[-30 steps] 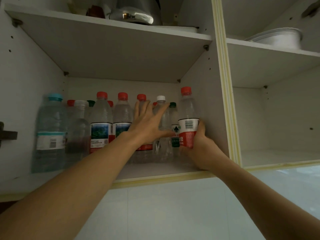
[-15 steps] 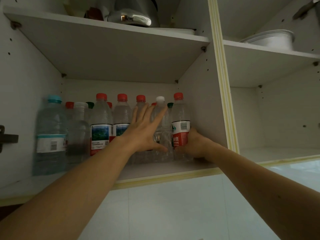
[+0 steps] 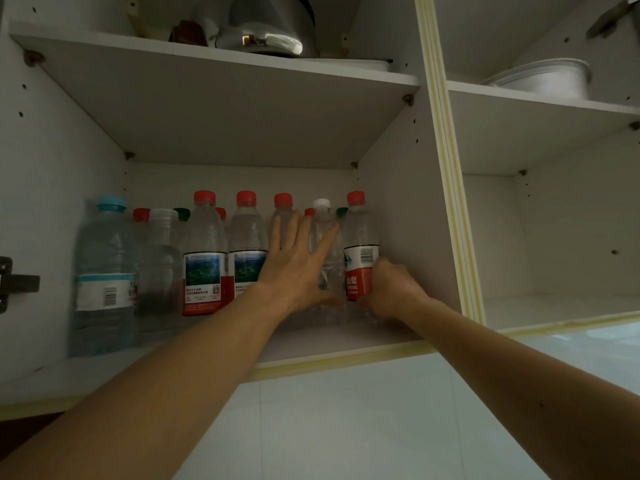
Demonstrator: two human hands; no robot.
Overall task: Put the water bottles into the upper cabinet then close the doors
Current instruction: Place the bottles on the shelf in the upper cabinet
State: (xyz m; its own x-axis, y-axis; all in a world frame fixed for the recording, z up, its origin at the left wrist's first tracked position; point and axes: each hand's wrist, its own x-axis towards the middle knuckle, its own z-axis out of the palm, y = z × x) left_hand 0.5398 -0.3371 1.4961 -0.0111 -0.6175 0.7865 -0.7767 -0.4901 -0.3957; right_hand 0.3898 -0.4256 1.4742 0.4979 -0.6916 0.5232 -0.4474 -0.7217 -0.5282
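Several clear water bottles stand in rows on the lower shelf (image 3: pixel 346 344) of the open upper cabinet. My right hand (image 3: pixel 388 289) grips the lower part of a red-capped, red-labelled bottle (image 3: pixel 360 251) at the right end of the row, close to the cabinet's divider wall. My left hand (image 3: pixel 298 265) lies flat with straight spread fingers against the white-capped bottle (image 3: pixel 323 233) and its red-capped neighbour (image 3: pixel 282 209). Further left stand two red-capped bottles with green pictures (image 3: pixel 204 258) and a large blue-capped bottle (image 3: pixel 104 271).
A metal kettle (image 3: pixel 270 32) and a dark item sit on the shelf above. The right compartment holds a white bowl (image 3: pixel 547 79) on its upper shelf. A dark door hinge (image 3: pixel 14 284) sticks out at the left wall. White tiles lie below the cabinet.
My right hand has pushed the red-labelled bottle deeper onto the shelf, into line with the front row. My left hand stays pressed against the bottles.
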